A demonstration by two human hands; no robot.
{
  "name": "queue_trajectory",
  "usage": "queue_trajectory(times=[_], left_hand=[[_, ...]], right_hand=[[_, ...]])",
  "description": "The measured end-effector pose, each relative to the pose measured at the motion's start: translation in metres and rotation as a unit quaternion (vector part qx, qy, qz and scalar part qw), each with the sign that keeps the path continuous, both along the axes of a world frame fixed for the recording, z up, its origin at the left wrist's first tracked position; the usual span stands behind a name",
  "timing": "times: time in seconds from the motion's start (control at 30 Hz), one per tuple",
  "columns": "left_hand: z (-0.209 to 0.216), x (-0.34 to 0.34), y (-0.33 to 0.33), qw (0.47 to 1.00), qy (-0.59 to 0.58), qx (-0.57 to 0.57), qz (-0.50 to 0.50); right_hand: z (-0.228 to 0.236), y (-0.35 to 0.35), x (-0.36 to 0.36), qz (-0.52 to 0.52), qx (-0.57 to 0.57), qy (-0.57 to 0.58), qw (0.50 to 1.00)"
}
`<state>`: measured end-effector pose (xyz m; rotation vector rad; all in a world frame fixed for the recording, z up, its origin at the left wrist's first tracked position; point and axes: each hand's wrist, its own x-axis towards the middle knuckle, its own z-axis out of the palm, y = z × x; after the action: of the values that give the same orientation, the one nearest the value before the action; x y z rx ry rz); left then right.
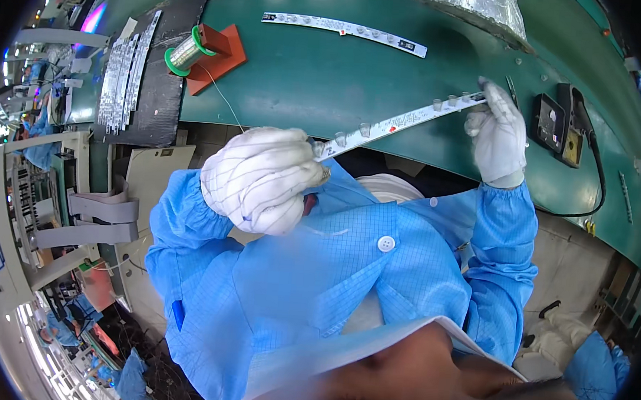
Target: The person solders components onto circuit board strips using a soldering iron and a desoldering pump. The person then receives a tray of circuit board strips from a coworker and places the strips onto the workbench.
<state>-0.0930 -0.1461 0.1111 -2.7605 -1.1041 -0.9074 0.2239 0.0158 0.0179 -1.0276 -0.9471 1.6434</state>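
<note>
A narrow white LED strip board (pixel 399 122) with clear round lenses along it and a small red mark slants up to the right over the table's front edge. My left hand (pixel 266 178), in a white striped glove, is closed round its lower left end. At its upper right end, my right hand (pixel 500 134), also gloved in white, pinches the strip between thumb and fingers. A spool of solder wire (pixel 187 53) with green rims sits on a red-brown stand (pixel 230 52); its thin wire runs down toward my left hand. A second LED strip board (pixel 345 32) lies farther back.
Several strips (pixel 128 75) lie side by side on a black board (pixel 165 100) at the left of the green table (pixel 284 78). At the right stand a soldering station (pixel 564 124) with a black cable and slim tweezers (pixel 512 91). A foil-covered dome (pixel 490 11) is at the back.
</note>
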Motion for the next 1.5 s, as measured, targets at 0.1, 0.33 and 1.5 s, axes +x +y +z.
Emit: queue_trajectory(times=[0.1,0.33,1.5], left_hand=[[-0.006,-0.009,0.008,0.994,0.044,0.095,-0.033],[-0.042,-0.009,0.003,0.975,-0.079,0.074,0.195],[-0.104,-0.079,-0.029,0.863,-0.287,0.024,0.414]], right_hand=[[0.007,-0.002,0.005,-0.003,0.091,0.040,0.995],[0.015,-0.024,0.004,-0.024,0.160,0.059,0.985],[-0.028,0.045,-0.055,0.027,0.059,-0.044,0.997]])
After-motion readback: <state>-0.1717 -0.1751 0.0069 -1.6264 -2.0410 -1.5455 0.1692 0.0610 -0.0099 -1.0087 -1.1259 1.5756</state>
